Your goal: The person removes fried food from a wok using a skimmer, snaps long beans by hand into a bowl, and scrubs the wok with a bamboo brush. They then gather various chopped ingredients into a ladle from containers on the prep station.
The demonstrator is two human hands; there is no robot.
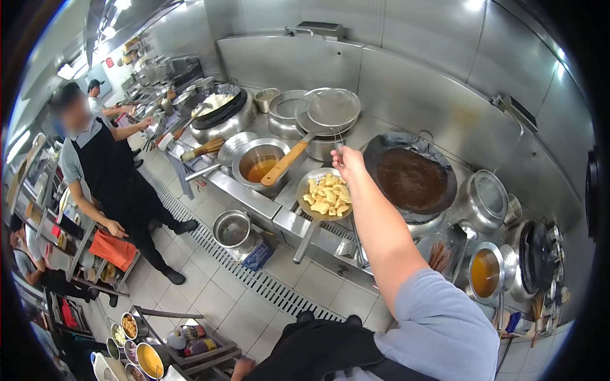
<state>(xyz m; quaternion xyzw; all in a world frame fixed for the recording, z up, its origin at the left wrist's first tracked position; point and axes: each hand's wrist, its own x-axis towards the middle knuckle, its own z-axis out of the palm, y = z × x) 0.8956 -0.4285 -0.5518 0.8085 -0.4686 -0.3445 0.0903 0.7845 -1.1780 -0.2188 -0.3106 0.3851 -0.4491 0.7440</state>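
Observation:
My right hand (346, 161) reaches forward over the stove edge, its fingers closed at a thin metal wire piece whose full shape I cannot make out. Just below it, a strainer of yellowish chunks (327, 194) rests with its metal handle pointing toward me. To its left lies a wooden-handled mesh skimmer (333, 106), its head over stacked metal pots and its handle over a bowl of amber liquid (260, 166). My left hand (243, 367) is low at the bottom edge beside a metal cart rail (219, 353), its fingers mostly hidden.
A dark wok (412, 180) stands right of my forearm. Farther right is a pot of orange liquid (485, 273). A metal pot (232, 228) stands low in front of the counter. At left, a person in a black apron (105, 159) stands beside shelves; other people are behind.

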